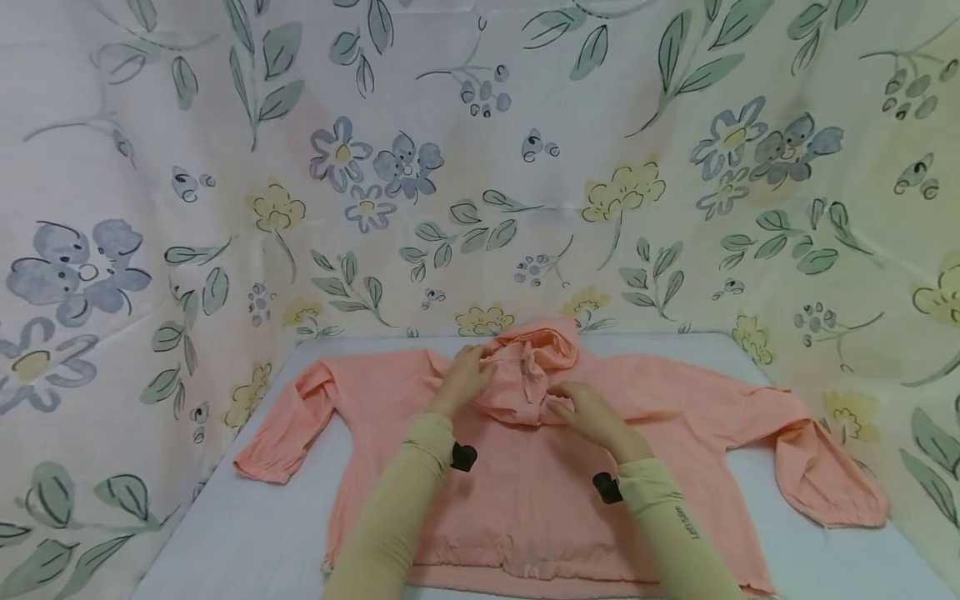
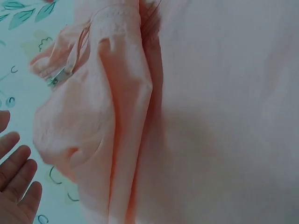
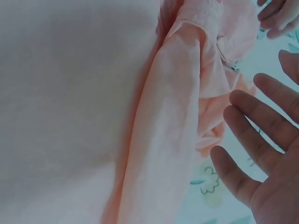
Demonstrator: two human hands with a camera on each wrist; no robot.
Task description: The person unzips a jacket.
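Jacket point(image 1: 525, 475) is lying spread on the table point(image 1: 255, 533), beneath both hands and reaching out past them on either side. Its front is apparently facing up, with the hem point(image 1: 465, 575) running nearer the person than the hands. The hood point(image 1: 517, 400) is sitting bunched between the two hands and just beyond them.

The left hand point(image 1: 467, 379) is hovering by the hood's left edge; the left wrist view is showing its fingers relaxed and holding nothing. The right hand point(image 3: 275, 144) is spreading its fingers well apart, gripping nothing, just beside the hood's right edge. Whether any fingertip is brushing the cloth, I cannot tell. A zip pull point(image 2: 60, 76) is hanging at the hood, in front of the left hand's fingers.

As for progress, the laying-out is looking mostly done: the body is stretching fairly flat and both sleeves are pointing outward. One sleeve point(image 1: 300, 408), left of the left hand, is bending toward the person; the other sleeve point(image 1: 817, 458), far right of the right hand, is lying twisted. No sleeve is crossing the body, and no fold is showing there. The hood is seemingly the part in hand, its rumples not yet flattened.
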